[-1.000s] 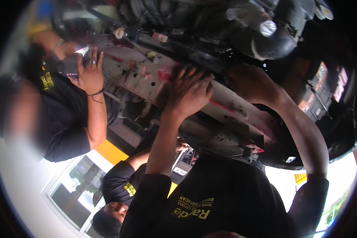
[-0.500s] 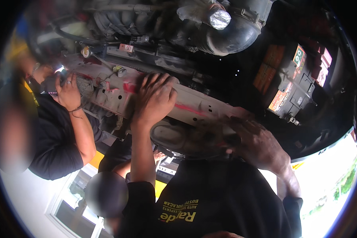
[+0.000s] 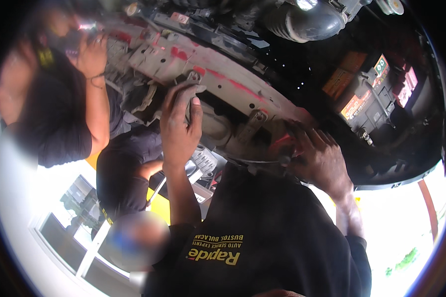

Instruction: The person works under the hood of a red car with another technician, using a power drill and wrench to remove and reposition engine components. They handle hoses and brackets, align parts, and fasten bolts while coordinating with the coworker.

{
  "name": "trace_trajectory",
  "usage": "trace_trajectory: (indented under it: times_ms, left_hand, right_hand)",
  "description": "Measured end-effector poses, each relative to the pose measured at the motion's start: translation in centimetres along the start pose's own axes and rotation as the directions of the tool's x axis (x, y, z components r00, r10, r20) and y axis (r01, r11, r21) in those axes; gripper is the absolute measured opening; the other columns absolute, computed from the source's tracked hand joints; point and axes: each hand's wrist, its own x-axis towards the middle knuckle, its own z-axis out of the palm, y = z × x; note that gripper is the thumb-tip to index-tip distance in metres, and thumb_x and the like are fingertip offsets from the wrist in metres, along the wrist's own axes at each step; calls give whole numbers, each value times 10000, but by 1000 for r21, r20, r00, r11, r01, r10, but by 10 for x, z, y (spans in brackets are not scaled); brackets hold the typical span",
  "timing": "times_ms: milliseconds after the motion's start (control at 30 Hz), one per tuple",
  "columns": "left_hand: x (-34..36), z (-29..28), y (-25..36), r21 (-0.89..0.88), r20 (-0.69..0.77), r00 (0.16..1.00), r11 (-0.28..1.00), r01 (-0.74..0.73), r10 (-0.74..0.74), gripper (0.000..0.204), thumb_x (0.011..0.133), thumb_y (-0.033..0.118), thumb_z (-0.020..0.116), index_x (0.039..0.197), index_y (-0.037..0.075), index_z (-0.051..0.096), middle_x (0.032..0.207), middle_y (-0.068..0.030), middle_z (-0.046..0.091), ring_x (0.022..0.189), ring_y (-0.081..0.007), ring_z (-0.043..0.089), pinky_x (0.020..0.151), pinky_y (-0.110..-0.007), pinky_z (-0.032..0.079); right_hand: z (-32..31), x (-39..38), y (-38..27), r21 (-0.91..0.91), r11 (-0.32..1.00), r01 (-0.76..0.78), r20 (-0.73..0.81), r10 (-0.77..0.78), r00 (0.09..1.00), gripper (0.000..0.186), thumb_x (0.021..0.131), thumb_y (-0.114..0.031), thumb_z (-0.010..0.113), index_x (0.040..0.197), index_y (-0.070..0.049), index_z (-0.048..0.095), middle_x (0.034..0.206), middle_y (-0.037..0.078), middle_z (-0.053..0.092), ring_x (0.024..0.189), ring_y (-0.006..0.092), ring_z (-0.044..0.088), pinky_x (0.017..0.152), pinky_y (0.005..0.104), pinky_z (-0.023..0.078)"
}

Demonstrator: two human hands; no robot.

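Front end of a vehicle seen from above, bonnet area exposed. Left hand [image 3: 179, 121] observed over the near edge of a pale metal beam [image 3: 156, 69], palm turned inward, fingers bent and gathered, gap to the thumb narrow. A small, flat grey piece [image 3: 199, 89] is gripped there; one corner is seen jutting past the fingertips, just beside the beam's near edge. Material of the piece cannot be told; contact between piece and beam cannot be confirmed. Right hand [image 3: 322, 158] noted farther along, at the beam's right-hand part, back of the hand up, fingers moderately parted and bent downward. A red patch [image 3: 285, 143] is seen just beside its fingers; whether anything is held under the palm cannot be told, the underside being hidden and in shade. The beam is crossed diagonally by red streaks [image 3: 238, 88] and pierced by several small holes. Between the two hands, a short metal bracket [image 3: 256, 120] is seen below the beam. Beyond the beam, a black ribbed duct [image 3: 309, 24] is noted at the top; to the right, a battery [image 3: 374, 104] with orange labelling. At upper left, a co-worker's hand [image 3: 91, 57], braceleted at the wrist, is held raised near a bright light [image 3: 87, 25].
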Motion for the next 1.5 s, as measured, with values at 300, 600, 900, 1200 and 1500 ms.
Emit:
trace_trajectory:
  times_ms: [300, 600, 900, 1200, 1500]
  left_hand:
    - [-88, 20, 43, -105, 17, 1000, 994, -12, 13, 157, 1072, 167, 650, 1130, 61, 751, 1068, -156, 793, 982, -403, 771, 875, -536, 598]
    - [-62, 83, 62, 263, 390, 888, 954, 145, -243, 504, 1038, 498, 647, 1224, 43, 758, 1238, -220, 794, 1160, -450, 752, 994, -565, 603]
    - [-77, 104, 39, 266, 153, 930, 921, 286, -333, 679, 1019, 697, 596, 1190, 77, 812, 1144, -236, 815, 1124, -456, 771, 985, -577, 602]
    - [-87, 105, 36, 256, 170, 928, 924, 284, -332, 576, 1000, 600, 694, 1299, 115, 779, 1221, -230, 798, 1169, -465, 746, 1010, -567, 581]
    - [-86, 106, 28, 158, 173, 954, 963, 219, -246, 481, 990, 492, 744, 1226, 75, 771, 1122, -241, 797, 1087, -493, 744, 952, -568, 596]
  right_hand:
    - [-4, -7, -18, -71, 993, 95, -102, -102, 990, 661, 812, -451, 952, 1255, -41, 683, 1117, 129, 726, 1055, 359, 752, 863, 482, 624]
    - [-20, 33, -11, 366, 920, -140, 327, 14, 945, 615, 935, -612, 871, 1149, -37, 831, 942, 104, 818, 888, 220, 758, 849, 428, 588]
    - [21, 43, 4, 289, 954, -74, 215, 11, 977, 526, 864, -527, 922, 989, -20, 863, 863, 120, 809, 788, 189, 757, 751, 374, 586]
    - [-91, 52, -33, 535, 822, 195, -383, 31, 923, 277, 996, -241, 831, 1004, 36, 837, 717, 15, 700, 635, 73, 609, 576, 336, 488]
    - [-18, 34, 1, 274, 954, 120, 410, -228, 883, 592, 902, -560, 897, 1280, -113, 808, 978, 161, 806, 971, 328, 791, 957, 459, 600]
